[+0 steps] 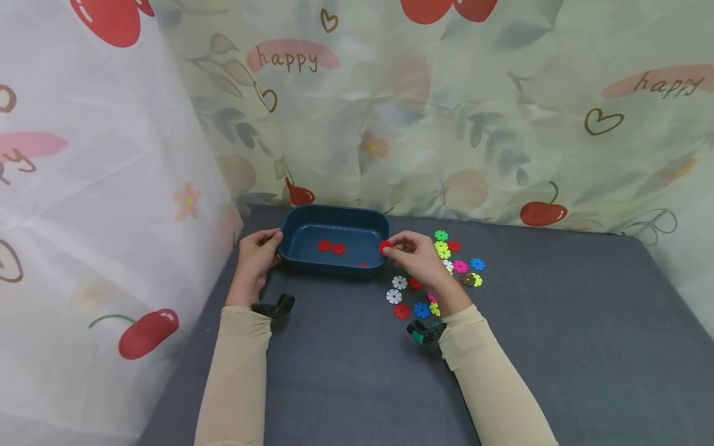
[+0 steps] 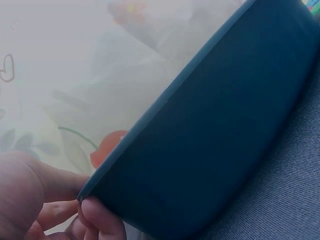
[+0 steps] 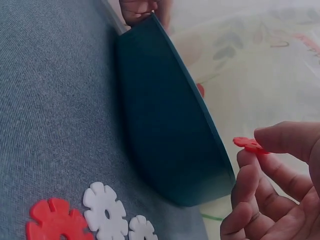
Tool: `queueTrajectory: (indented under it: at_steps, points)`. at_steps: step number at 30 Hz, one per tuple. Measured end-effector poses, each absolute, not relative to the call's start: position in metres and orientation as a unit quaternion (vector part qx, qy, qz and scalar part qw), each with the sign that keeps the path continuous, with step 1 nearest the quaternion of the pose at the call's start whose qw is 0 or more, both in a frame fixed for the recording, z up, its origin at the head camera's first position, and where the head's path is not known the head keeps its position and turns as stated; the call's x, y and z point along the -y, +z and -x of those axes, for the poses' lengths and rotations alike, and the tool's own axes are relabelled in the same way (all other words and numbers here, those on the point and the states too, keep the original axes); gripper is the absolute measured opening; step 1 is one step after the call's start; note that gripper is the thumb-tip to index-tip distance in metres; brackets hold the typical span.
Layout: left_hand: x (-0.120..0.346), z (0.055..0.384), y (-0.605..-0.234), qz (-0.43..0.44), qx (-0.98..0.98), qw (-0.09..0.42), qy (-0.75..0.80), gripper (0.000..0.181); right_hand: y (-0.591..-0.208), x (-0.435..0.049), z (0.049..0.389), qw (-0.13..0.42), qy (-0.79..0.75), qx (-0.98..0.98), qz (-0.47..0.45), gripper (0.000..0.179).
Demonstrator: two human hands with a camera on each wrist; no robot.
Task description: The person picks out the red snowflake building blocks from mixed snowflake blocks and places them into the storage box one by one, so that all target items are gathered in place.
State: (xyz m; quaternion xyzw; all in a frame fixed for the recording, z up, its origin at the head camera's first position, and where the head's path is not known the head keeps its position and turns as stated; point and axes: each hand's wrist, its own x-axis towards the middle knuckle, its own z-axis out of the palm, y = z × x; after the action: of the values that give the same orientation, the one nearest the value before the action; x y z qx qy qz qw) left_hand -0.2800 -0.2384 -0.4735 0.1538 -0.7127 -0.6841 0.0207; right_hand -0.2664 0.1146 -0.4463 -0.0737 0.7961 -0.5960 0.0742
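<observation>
A dark blue plastic basin (image 1: 334,268) stands on the grey cloth, with several red notched discs (image 1: 338,249) lying inside it. My left hand (image 1: 255,260) grips the basin's left rim; in the left wrist view thumb and fingers (image 2: 102,215) pinch that edge. At the basin's right end, my right hand (image 1: 419,257) pinches a red snowflake disc (image 1: 385,247) between thumb and fingertips. The right wrist view has this disc (image 3: 250,145) just beyond the rim, apart from the wall.
Loose snowflake discs in white (image 1: 393,297), red (image 1: 401,311), blue (image 1: 422,310), green (image 1: 441,235) and other colours are spread around and beneath the right forearm. A patterned curtain (image 1: 357,136) hangs right behind the basin, and another (image 1: 111,217) on the left.
</observation>
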Motion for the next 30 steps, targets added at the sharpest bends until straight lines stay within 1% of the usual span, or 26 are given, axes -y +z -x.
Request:
queueTrajectory:
  at_steps: [6,13,22,30]
  points:
    - [0.237,0.28,-0.473,-0.151,0.71,0.021,-0.688,0.039,-0.445,-0.114,0.265,0.083,-0.596,-0.796,0.073,0.024]
    - [0.239,0.282,-0.473,-0.148,0.708,0.023,-0.69,0.04,-0.439,-0.124,0.263,0.07,-0.579,-0.809,0.073,0.023]
    - [0.239,0.282,-0.473,-0.153,0.709,0.02,-0.688,0.04,-0.437,-0.154,0.257,0.061,-0.554,-0.825,0.094,0.024]
    - [0.239,0.281,-0.475,-0.161,0.72,0.018,-0.675,0.039,-0.433,-0.181,0.245,0.044,-0.521,-0.847,0.094,0.026]
